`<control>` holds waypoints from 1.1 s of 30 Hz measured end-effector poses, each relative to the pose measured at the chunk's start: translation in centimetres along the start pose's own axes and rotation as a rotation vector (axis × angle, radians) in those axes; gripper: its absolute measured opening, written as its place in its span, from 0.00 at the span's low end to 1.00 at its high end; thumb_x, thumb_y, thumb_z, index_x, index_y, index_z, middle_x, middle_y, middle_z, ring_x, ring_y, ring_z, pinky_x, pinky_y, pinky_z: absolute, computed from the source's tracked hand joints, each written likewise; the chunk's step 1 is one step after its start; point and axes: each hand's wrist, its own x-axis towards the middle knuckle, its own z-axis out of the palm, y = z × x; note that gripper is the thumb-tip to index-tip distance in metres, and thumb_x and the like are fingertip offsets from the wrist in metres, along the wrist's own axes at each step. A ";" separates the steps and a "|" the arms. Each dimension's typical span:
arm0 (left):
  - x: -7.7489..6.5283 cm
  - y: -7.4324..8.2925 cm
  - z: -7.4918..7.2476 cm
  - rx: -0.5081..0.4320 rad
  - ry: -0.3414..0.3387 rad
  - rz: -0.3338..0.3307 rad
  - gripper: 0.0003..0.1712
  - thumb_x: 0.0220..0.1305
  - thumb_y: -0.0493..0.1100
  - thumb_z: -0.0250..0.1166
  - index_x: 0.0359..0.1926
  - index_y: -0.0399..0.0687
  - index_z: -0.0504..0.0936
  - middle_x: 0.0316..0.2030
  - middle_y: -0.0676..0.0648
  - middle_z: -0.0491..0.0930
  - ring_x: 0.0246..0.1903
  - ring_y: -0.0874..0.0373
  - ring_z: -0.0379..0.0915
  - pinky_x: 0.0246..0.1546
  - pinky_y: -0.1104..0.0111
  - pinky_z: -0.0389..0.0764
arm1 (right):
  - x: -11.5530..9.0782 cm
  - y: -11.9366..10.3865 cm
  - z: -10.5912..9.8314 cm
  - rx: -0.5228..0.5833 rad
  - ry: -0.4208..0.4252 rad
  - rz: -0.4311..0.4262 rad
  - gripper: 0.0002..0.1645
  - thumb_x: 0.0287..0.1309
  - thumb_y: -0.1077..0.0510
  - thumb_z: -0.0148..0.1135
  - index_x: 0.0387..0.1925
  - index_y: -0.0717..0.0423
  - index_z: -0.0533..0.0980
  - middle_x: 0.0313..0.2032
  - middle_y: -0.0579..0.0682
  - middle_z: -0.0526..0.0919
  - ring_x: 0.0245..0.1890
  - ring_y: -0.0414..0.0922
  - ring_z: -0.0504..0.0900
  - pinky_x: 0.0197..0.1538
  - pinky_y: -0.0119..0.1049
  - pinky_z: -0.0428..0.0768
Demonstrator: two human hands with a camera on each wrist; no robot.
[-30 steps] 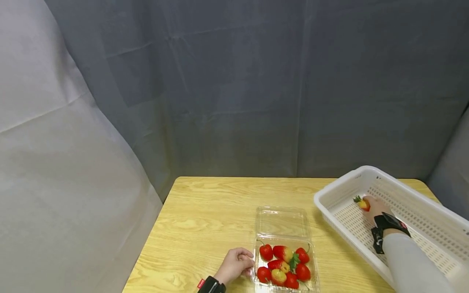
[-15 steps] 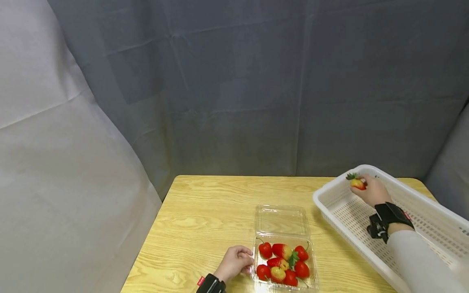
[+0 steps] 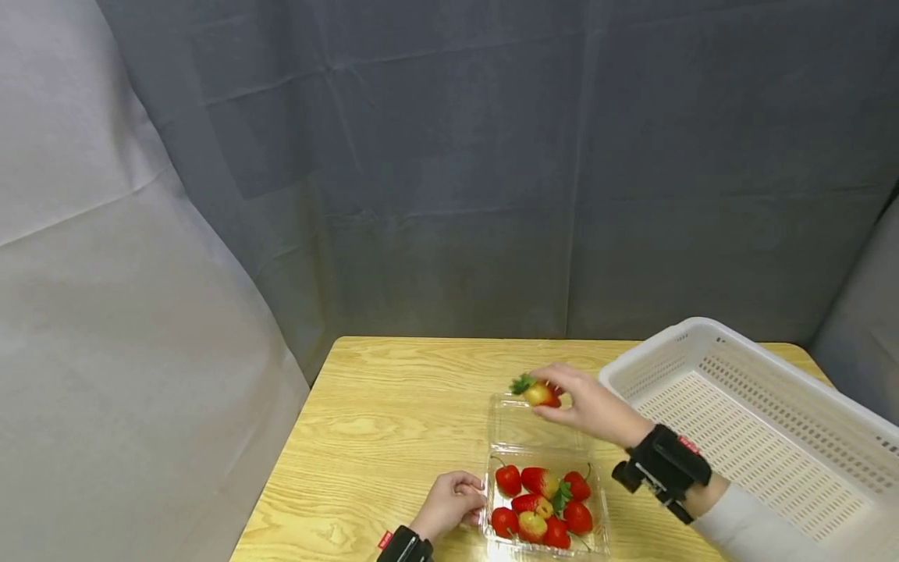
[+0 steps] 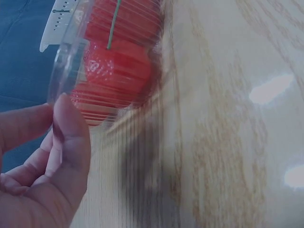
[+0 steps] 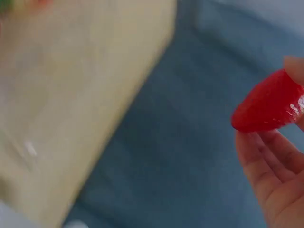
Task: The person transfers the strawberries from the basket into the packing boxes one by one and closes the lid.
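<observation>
Between the thumb and fingers of my right hand (image 3: 593,404) is a strawberry (image 3: 539,393), red and yellow with a green leafy top. In the head view it overlaps the raised lid of a clear plastic clamshell box (image 3: 602,499). In the right wrist view only the strawberry's red tip (image 5: 268,104) shows. My left hand (image 3: 451,503) pinches the left rim of the box, thumb and forefinger on the clear edge (image 4: 61,71). Several red and red-yellow fruits (image 3: 577,517) lie inside the box, some with thin green stems.
A white perforated basket (image 3: 709,332) stands at the right of the wooden table (image 3: 393,406), its visible floor bare. Grey cloth (image 3: 449,172) hangs behind the table, and pale cloth (image 3: 126,351) at the left.
My right hand has lifted the strawberry out of the white basket and carried it left, over the box's lid. My left hand has stayed at the box rim.
</observation>
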 end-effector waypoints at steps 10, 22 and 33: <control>0.1 0.0 0.2 -0.025 -0.008 0.006 0.10 0.50 0.27 0.62 0.36 0.30 0.75 0.19 0.51 0.73 0.15 0.63 0.70 0.18 0.72 0.81 | -2.5 -0.5 8.6 -0.094 -0.476 0.000 0.22 0.48 0.55 0.67 0.48 0.54 0.75 0.39 0.44 0.76 0.39 0.37 0.75 0.42 0.31 0.79; 0.2 -0.1 0.3 -0.028 -0.001 0.004 0.10 0.50 0.27 0.63 0.36 0.30 0.76 0.19 0.51 0.73 0.15 0.64 0.69 0.17 0.74 0.79 | -3.4 -0.2 10.3 -0.118 -0.623 0.026 0.17 0.44 0.59 0.70 0.40 0.49 0.78 0.33 0.43 0.76 0.33 0.35 0.74 0.36 0.27 0.76; -0.1 -0.1 0.0 -0.019 0.006 0.017 0.11 0.50 0.27 0.63 0.36 0.29 0.76 0.21 0.52 0.73 0.16 0.64 0.69 0.19 0.70 0.82 | 2.9 3.0 4.5 -0.068 -0.258 0.194 0.22 0.54 0.59 0.61 0.50 0.64 0.72 0.49 0.62 0.74 0.50 0.58 0.73 0.52 0.51 0.75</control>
